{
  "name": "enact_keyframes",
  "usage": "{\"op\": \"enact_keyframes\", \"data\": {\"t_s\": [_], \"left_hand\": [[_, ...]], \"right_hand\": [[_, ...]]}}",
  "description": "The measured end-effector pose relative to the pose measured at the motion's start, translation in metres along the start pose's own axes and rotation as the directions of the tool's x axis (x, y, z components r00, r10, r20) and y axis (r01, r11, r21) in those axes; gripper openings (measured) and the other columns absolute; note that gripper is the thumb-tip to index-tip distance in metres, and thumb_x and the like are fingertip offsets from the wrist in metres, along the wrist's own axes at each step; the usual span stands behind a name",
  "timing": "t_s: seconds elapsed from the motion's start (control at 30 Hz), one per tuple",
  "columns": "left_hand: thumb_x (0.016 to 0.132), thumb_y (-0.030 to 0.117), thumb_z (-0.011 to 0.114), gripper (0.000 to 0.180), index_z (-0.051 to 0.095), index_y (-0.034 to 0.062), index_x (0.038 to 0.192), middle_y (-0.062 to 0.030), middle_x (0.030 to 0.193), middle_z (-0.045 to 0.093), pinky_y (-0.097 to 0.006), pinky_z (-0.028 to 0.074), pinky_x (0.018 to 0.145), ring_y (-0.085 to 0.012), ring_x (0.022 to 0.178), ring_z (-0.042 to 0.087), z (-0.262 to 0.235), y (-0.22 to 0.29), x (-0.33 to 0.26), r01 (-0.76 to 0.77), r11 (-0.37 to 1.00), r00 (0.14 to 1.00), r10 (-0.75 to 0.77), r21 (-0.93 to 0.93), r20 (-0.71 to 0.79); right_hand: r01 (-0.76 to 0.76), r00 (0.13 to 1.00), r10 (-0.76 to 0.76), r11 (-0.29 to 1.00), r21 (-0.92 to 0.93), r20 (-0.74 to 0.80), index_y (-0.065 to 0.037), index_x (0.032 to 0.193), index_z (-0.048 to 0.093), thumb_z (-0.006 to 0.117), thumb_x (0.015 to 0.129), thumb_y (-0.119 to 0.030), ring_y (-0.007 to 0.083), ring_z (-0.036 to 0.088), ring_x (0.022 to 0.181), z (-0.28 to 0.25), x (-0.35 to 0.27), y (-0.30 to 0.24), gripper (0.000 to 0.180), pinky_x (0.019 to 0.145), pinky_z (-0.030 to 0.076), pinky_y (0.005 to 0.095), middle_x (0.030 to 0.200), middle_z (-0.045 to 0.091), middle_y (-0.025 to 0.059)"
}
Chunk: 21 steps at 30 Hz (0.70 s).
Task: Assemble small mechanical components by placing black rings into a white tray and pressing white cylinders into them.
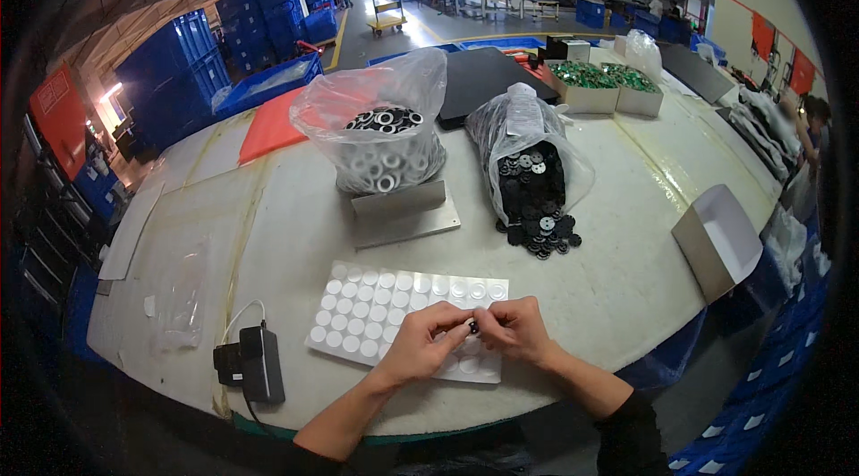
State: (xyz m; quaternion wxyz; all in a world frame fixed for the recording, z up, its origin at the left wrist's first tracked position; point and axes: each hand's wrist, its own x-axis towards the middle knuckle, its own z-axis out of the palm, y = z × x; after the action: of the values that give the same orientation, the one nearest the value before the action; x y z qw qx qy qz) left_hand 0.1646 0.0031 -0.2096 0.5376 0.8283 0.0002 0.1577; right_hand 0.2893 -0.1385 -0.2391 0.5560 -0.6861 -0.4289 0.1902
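My left hand (422,344) and my right hand (517,329) meet over a pale sheet covered in rows of round white pieces (353,308). Between the pinched fingertips of both hands is a small black part (473,327), its shape mostly hidden by the fingers. Some discs at the sheet's upper right show a ring-like outline. Beyond the sheet stands a clear plastic bag (391,174) of black and white rings, behind a bent metal plate (407,216). To its right, a bag lies on its side, spilling black round discs (540,230) onto the table.
A black adapter (261,365) with a cable lies at the front left. An open white box (721,239) stands at the right edge. Boxes of green parts (583,98), a red sheet (268,129) and a black flat case (492,82) occupy the table's far side.
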Motion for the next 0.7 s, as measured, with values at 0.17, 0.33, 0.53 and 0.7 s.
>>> {"op": "enact_keyframes", "data": {"t_s": [0.17, 0.33, 0.53, 0.7], "left_hand": [[0.087, 0.007, 0.061, 0.019, 0.064, -0.0038, 0.103, -0.0072, 0.092, 0.066, -0.022, 0.049, 0.07, -0.0091, 0.077, 0.059, -0.001, -0.004, 0.001, 0.249, 0.845, 0.955, -0.295, -0.473, -0.025], [0.085, 0.007, 0.063, 0.02, 0.064, -0.0048, 0.101, -0.0086, 0.088, 0.067, -0.022, 0.05, 0.067, -0.0104, 0.074, 0.061, -0.002, -0.009, 0.0, 0.277, 0.811, 0.945, -0.327, -0.515, -0.007], [0.084, 0.007, 0.063, 0.017, 0.065, -0.0055, 0.095, -0.0079, 0.081, 0.067, -0.022, 0.05, 0.059, -0.01, 0.066, 0.061, 0.005, -0.016, -0.002, 0.228, 0.824, 0.954, -0.294, -0.519, -0.048], [0.084, 0.007, 0.063, 0.014, 0.065, -0.0059, 0.089, -0.0073, 0.073, 0.065, -0.022, 0.048, 0.057, -0.0095, 0.063, 0.06, 0.013, -0.018, 0.0, 0.22, 0.924, 0.968, -0.247, -0.314, -0.051]], "right_hand": [[-0.115, 0.987, 0.066, 0.922, 0.369, 0.143, 0.003, 0.077, 0.064, 0.061, 0.087, -0.016, 0.0083, 0.062, 0.061, -0.008, 0.0, 0.002, 0.021, 0.054, 0.049, 0.0232, 0.065, 0.064, 0.0052], [-0.032, 0.988, -0.019, 0.945, 0.327, 0.151, 0.003, 0.089, 0.063, 0.063, 0.084, -0.01, 0.0072, 0.06, 0.062, -0.008, -0.001, 0.008, 0.014, 0.055, 0.047, 0.0209, 0.071, 0.064, 0.0025], [-0.032, 0.994, 0.012, 0.98, 0.199, 0.104, 0.003, 0.077, 0.063, 0.062, 0.081, -0.007, 0.0059, 0.055, 0.057, -0.003, 0.001, 0.008, 0.011, 0.051, 0.045, 0.021, 0.062, 0.06, 0.0018], [-0.075, 0.996, 0.059, 0.967, 0.243, 0.074, 0.001, 0.068, 0.061, 0.06, 0.085, -0.009, 0.0056, 0.054, 0.053, -0.004, -0.001, 0.01, 0.019, 0.049, 0.043, 0.0195, 0.06, 0.059, 0.0007]]}}
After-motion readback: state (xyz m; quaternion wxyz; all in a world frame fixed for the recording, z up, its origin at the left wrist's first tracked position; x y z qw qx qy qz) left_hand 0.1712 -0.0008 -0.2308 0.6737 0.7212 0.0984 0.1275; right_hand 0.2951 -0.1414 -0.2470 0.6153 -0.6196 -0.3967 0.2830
